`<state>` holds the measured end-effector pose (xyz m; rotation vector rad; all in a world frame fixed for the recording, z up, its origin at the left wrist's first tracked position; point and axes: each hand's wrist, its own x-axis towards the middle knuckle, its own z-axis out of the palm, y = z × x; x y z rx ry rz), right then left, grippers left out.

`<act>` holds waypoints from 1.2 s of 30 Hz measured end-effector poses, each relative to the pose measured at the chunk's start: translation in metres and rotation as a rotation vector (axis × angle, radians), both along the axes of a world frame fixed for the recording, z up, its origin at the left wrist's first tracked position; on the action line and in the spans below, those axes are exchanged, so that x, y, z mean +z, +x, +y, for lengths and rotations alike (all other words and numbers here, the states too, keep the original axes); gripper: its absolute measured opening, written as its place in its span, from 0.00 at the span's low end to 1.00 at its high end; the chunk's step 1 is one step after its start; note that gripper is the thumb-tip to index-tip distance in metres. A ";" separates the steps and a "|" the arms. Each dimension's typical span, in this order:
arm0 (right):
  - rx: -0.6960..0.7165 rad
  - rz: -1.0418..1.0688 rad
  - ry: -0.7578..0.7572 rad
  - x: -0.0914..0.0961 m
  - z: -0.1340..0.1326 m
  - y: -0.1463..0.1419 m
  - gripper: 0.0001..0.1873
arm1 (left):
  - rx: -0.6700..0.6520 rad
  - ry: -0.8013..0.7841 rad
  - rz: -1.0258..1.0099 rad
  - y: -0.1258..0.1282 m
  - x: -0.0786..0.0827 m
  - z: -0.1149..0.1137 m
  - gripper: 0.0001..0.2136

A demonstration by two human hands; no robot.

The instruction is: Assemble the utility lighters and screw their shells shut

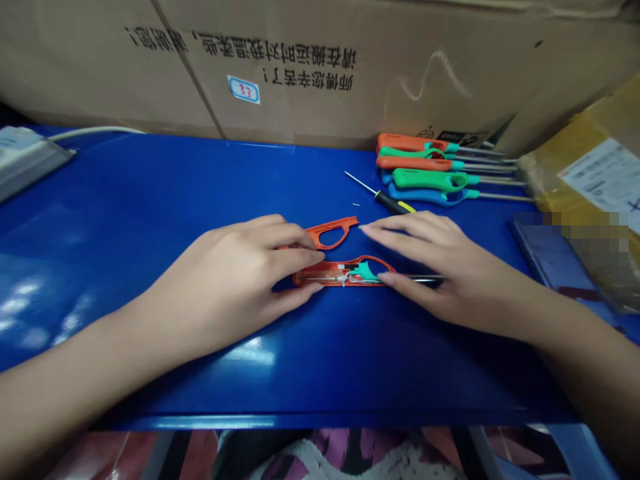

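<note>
An opened gas lighter with an orange half-shell lies on the blue table, its inner parts showing: a clear tank, thin wires and a teal trigger. My left hand has its thumb and a finger on either side of the lighter's left end. Just beyond it lies the loose orange shell half, partly under my left fingers. My right hand is spread, its thumb touching the lighter near the metal tube. The right index fingertip is close to the tip of the loose shell half.
A screwdriver lies behind the right hand, beside a tiny metal pin. Several lighters in orange, green and blue are piled at the back right. A cardboard box borders the back; a taped parcel and power strip flank the table.
</note>
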<state>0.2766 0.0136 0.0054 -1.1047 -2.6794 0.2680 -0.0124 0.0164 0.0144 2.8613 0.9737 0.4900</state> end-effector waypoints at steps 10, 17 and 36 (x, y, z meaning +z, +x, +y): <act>-0.037 0.120 -0.145 -0.007 0.011 0.003 0.16 | -0.197 0.023 0.089 0.008 -0.021 0.001 0.18; -0.011 0.075 -0.199 0.002 0.010 0.007 0.13 | -0.188 0.064 0.152 0.011 -0.022 -0.002 0.18; -0.158 0.161 -0.211 0.009 0.019 0.022 0.11 | 0.152 0.099 -0.197 -0.008 0.005 0.026 0.14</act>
